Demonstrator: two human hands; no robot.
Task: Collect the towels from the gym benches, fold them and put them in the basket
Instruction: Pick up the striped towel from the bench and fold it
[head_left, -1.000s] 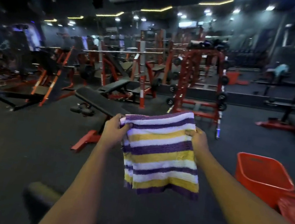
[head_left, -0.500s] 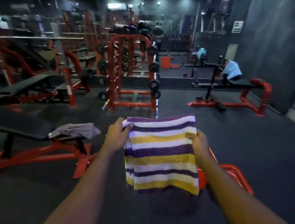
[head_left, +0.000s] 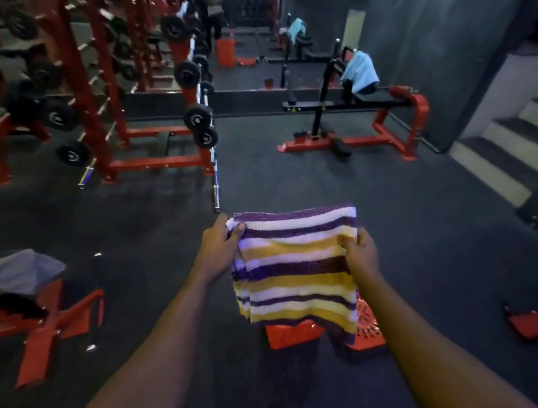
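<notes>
**Fingers, left** [head_left: 239, 230]: thumb on the near face, the rest curled behind, pinching the top left corner of the striped towel [head_left: 295, 276].
**Fingers, right** [head_left: 347, 240]: curled over the top right corner, gripping it.
**Left hand** [head_left: 220, 245], **right hand** [head_left: 359, 254]: roughly level, held out in front on bare forearms, the towel's width apart.
**Striped towel:** purple, white and yellow bands. Folded, with layers showing at its left edge. Hangs in the air from its top edge, directly over the basket.
**Basket** [head_left: 294, 335]: red plastic, on the floor [head_left: 428, 243], its upper part hidden behind the towel's lower edge. Contents cannot be told.
**Grey towel** [head_left: 2, 273]: crumpled, lying on the near bench [head_left: 47, 321] at lower left.
**Blue towel** [head_left: 360, 69]: draped over the upright of the far bench [head_left: 379, 100], well apart from the hands.
**Weight rack** [head_left: 82, 73]: red frame, black plates on its pegs, at left.
**Stairs** [head_left: 529, 136]: at upper right, pale risers.
</notes>
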